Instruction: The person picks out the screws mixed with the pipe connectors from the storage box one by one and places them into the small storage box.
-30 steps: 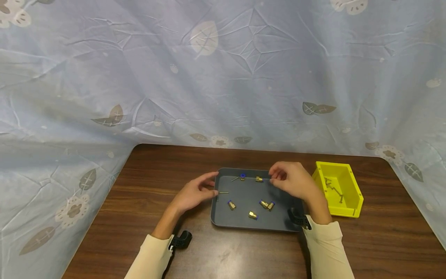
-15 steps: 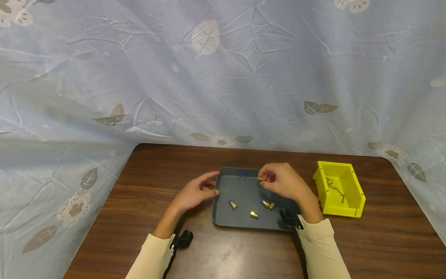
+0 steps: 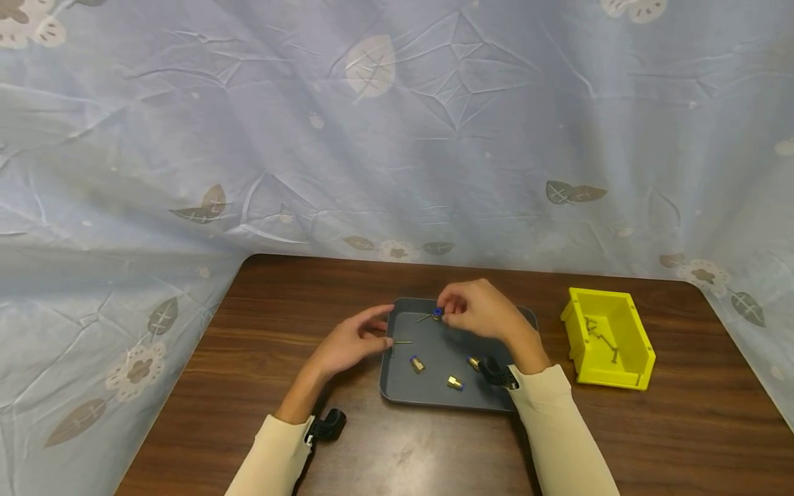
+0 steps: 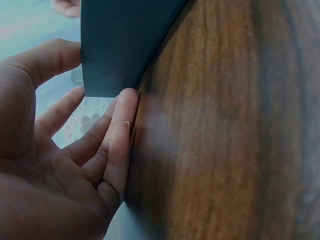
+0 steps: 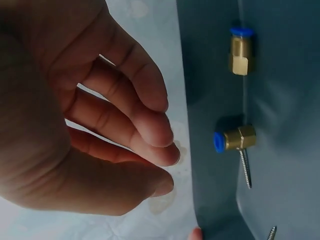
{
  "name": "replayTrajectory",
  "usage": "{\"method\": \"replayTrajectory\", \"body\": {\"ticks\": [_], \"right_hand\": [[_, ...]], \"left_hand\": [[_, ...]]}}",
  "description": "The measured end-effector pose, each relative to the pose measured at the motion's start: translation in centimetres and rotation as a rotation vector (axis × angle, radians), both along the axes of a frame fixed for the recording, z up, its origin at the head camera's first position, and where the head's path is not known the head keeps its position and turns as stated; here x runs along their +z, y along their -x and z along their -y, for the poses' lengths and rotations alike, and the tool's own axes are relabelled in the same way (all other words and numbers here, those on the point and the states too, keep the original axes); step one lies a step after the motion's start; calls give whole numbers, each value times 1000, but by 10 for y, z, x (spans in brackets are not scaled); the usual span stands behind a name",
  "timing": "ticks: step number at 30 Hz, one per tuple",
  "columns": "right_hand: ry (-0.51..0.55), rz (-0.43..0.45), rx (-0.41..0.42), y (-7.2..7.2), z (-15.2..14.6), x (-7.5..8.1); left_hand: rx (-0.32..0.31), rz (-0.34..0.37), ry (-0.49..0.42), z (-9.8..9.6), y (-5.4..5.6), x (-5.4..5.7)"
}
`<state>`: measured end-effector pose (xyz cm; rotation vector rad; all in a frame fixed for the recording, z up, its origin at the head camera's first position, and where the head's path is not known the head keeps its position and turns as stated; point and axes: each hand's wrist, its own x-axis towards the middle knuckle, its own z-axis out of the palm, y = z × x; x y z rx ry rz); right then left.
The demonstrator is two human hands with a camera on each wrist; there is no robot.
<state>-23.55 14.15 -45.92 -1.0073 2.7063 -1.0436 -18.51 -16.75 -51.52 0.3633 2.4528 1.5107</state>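
On the grey tray (image 3: 428, 396) lie several brass push-in fittings with blue collars and a few screws. At the tray's left wall, my left hand (image 3: 350, 344) rests with thumb and fingertips touching its outside, fingers fairly straight. Over the far side hovers my right hand (image 3: 480, 310), fingers loosely bent and nothing between them. Nearest to it is one fitting (image 5: 240, 138), lying against a screw (image 5: 245, 170). A second fitting (image 5: 242, 52) lies along the same wall in the right wrist view; in the head view my hand hides it. Another screw (image 3: 403, 342) lies by my left thumb.
A yellow bin (image 3: 616, 381) holding several screws (image 3: 598, 335) stands right of the tray. Nearer fittings include one (image 3: 418, 364) at left, one (image 3: 455, 383) at front and one (image 3: 474, 363) partly behind my right wrist camera. A patterned curtain hangs behind the wooden table (image 3: 310, 282).
My right hand has moved left across the tray's far side, past one fitting to the one beside the screw. My left hand has stayed at the tray's left edge.
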Motion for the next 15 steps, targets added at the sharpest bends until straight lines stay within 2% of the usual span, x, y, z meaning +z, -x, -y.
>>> {"method": "replayTrajectory", "body": {"ticks": [15], "right_hand": [[-85,32,17,14,25,-24]], "left_hand": [[2,2,3,-1,-1,2]]}}
